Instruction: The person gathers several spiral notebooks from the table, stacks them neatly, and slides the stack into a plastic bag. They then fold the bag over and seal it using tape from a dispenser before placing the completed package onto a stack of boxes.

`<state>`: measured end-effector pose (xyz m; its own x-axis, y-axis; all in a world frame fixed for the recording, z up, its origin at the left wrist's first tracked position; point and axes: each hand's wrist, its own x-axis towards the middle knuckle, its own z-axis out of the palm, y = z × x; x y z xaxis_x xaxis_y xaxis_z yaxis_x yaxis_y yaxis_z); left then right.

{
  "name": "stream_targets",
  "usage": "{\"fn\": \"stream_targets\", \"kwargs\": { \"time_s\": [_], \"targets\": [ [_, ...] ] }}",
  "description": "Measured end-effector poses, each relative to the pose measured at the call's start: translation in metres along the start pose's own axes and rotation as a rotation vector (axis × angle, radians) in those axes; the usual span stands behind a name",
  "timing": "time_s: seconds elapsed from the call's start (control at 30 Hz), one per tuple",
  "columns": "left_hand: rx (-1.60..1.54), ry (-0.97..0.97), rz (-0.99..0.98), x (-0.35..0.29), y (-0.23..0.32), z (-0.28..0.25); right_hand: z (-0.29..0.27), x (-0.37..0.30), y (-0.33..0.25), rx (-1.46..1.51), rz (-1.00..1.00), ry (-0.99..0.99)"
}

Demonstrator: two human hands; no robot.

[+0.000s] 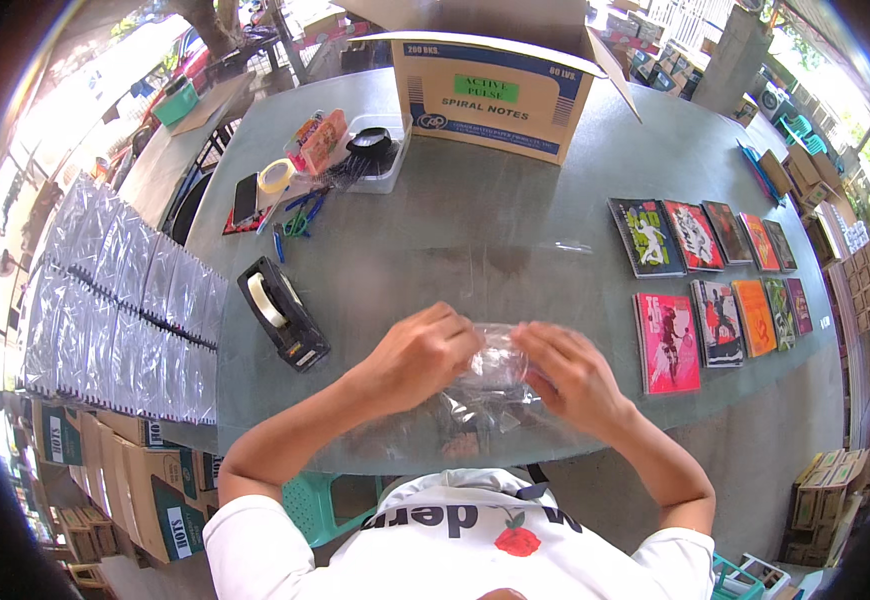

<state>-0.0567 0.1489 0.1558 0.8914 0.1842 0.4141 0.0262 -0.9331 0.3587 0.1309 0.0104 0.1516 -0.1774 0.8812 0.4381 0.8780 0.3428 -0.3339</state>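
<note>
Both hands are at a crumpled clear plastic wrapper (500,368) near the front middle of the table. My left hand (423,348) is closed, its fingertips pinching the wrapper's left side. On the opposite side my right hand (573,372), slightly smeared by motion, has its fingers curled onto the plastic. More clear film (475,270) lies flat on the table beyond the hands, its outline faint. To the left of my left hand stands a black tape dispenser (283,312) with a roll of tape.
Plastic-wrapped spiral notebooks (120,310) are stacked at the left. Several colourful notebooks (668,343) lie in two rows at right. A large open cardboard box (490,105) stands at the back. Left of it are a clear bin (385,180), a phone (245,198), a tape roll (276,176) and scissors (300,218).
</note>
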Motion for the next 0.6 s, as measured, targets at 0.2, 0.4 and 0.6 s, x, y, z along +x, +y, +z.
{"fn": "stream_targets", "kwargs": {
  "time_s": [0.2,0.4,0.6],
  "targets": [
    [-0.115,-0.049,0.018,0.017,-0.010,0.004,-0.002,0.030,0.017,0.367,0.277,-0.200],
    [0.045,-0.156,-0.008,0.018,-0.004,0.005,0.011,0.030,0.023,0.132,0.003,-0.108],
    [0.271,0.038,0.271,-0.029,0.010,0.021,0.000,-0.017,-0.025,-0.300,-0.109,-0.139]
  ]
}}
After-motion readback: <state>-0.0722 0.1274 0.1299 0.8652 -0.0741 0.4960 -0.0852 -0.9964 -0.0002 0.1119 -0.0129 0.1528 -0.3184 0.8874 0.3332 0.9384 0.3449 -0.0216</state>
